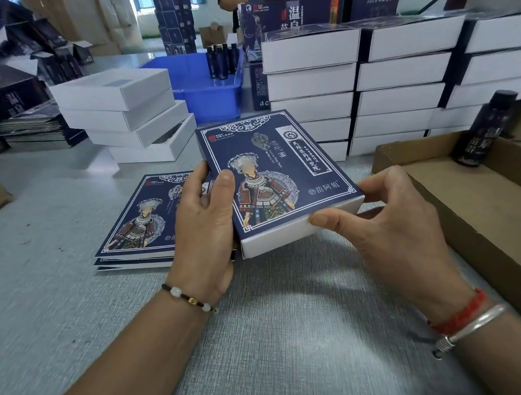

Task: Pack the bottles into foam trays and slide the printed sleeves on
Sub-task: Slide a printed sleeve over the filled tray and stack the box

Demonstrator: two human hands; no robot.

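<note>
Now left hand (205,224) grips sleeved box (277,183) edge, thumb on top; right hand (387,235) pinches near corner.

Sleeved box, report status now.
Left hand and right hand grip the sleeved box off the table. Sleeve nearly fully on. Nothing blocking.

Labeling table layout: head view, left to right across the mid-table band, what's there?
Stack of flat dark sleeves → open white boxes → blue bin → stacked closed white boxes → dark bottle standing in cardboard tray.
</note>
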